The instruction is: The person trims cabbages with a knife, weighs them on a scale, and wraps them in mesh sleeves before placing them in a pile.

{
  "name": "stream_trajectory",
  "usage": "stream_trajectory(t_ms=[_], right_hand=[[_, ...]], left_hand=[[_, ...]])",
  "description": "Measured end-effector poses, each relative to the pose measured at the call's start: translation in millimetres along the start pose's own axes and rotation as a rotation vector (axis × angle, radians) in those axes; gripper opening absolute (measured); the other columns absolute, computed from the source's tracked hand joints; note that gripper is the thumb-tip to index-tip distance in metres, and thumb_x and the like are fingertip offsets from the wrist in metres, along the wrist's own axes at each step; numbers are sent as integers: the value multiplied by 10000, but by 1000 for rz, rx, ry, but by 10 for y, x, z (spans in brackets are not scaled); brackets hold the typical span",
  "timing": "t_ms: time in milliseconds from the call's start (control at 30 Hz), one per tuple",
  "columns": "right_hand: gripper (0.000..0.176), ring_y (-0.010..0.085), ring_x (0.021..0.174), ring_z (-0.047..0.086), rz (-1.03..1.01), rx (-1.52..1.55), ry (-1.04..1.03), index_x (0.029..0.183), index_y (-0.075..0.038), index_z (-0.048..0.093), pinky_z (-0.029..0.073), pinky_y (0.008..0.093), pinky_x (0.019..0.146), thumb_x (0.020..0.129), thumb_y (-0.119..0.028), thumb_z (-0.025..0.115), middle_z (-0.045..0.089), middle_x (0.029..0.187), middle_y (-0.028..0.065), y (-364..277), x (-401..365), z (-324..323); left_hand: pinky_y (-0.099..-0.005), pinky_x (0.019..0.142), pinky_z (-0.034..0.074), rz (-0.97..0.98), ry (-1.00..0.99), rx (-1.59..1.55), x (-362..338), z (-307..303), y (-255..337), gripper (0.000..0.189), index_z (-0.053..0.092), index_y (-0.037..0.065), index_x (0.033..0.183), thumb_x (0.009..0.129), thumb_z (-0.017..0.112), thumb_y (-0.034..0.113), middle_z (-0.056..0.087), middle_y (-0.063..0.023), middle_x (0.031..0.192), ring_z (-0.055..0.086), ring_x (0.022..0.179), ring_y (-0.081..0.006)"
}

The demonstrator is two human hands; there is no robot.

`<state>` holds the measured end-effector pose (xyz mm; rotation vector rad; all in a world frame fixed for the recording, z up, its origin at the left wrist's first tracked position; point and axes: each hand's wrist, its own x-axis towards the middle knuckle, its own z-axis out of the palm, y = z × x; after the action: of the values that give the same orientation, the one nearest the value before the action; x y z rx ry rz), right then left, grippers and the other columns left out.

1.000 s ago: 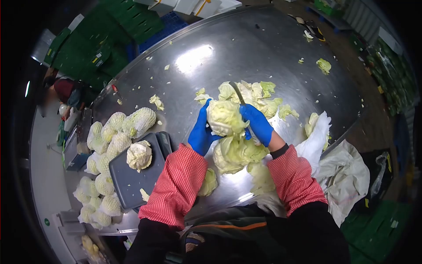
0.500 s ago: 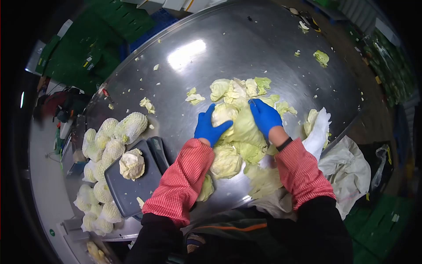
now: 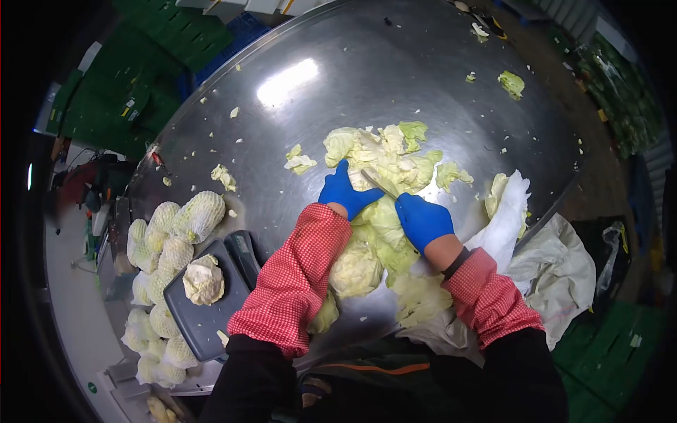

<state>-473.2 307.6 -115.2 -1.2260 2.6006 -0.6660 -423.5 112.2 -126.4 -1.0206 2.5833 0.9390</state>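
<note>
My left hand, in a blue glove, grips the side of a pale cabbage, its thumb stretched toward the right. In my right hand, also blue-gloved, is a knife, its blade pointing up and left over the cabbage. Loose outer leaves lie under and between the hands. Closer to my body a second cabbage head rests on the steel table. Torn leaves are heaped just beyond my hands.
On the left a trimmed cabbage sits on a grey scale. Beside it, several net-wrapped heads are piled. A white sack hangs over the right edge of the steel table. Leaf scraps lie scattered about.
My right hand has drawn back toward me and down from the leaves, and the knife blade now shows. My left hand stays at the cabbage. Large leaves between the hands have shifted.
</note>
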Motion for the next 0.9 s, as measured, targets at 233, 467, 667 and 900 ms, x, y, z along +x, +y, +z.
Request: stream_trajectory(t_ms=[233, 467, 667, 900], right_hand=[[230, 347, 758, 628, 77, 31, -82, 939, -93, 559, 488, 452, 666, 925, -280, 425, 643, 857, 160, 201, 265, 198], [333, 363, 851, 623, 183, 86, -117, 1008, -78, 575, 493, 445, 750, 905, -372, 455, 652, 933, 172, 32, 468, -49], [385, 346, 928, 620, 130, 68, 36, 1149, -109, 548, 489, 447, 784, 854, -352, 507, 640, 1030, 173, 140, 784, 166], [330, 350, 930, 622, 367, 76, -73, 1102, -119, 558, 486, 447, 780, 834, -308, 523, 655, 997, 158, 123, 876, 225]], left_hand=[[-402, 960, 436, -33, 26, 51, -62, 2, 136, 1097, 279, 52, 1418, 597, 756, 601, 482, -278, 1260, 506, 1163, -371], [-439, 891, 468, 77, 80, 35, -213, 66, 43, 1118, 226, 101, 1438, 587, 767, 585, 447, -293, 1233, 527, 1099, -406], [-441, 900, 457, 284, 103, -5, -402, 90, -31, 1087, 228, 117, 1442, 599, 815, 471, 467, -262, 1197, 526, 1071, -403], [-378, 997, 390, 452, 187, -603, -462, 170, -479, 930, 316, 100, 1416, 656, 834, 244, 465, -177, 1279, 478, 1170, -299]])
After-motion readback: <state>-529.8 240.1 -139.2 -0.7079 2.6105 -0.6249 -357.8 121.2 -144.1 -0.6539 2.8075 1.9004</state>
